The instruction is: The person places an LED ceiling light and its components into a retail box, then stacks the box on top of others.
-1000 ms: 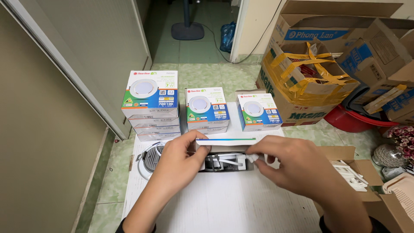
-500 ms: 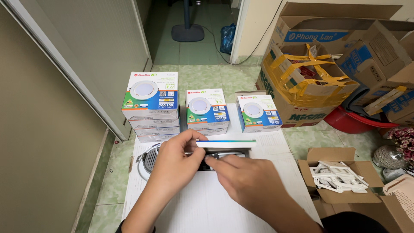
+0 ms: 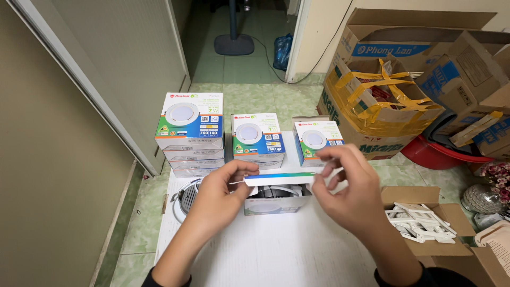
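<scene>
A small white lamp box (image 3: 276,199) lies open on a white sheet (image 3: 276,250) in front of me, with a dark lamp part showing inside. My left hand (image 3: 220,194) pinches the left end of the box's lid flap (image 3: 284,177). My right hand (image 3: 348,183) holds the flap's right end between fingers and thumb. Behind the box stand three stacks of similar lamp boxes: a tall one (image 3: 190,133), a middle one (image 3: 257,139) and a small one (image 3: 317,141).
A round lamp with a wire (image 3: 183,199) lies left of the open box. An open carton of white plastic parts (image 3: 422,220) sits at the right. Large taped cardboard boxes (image 3: 382,106) and a red basin (image 3: 446,154) stand at the far right. A metal door (image 3: 106,90) lines the left.
My right hand has moved from the box's front up to the right end of the lid flap. The left hand stays on the flap's left end.
</scene>
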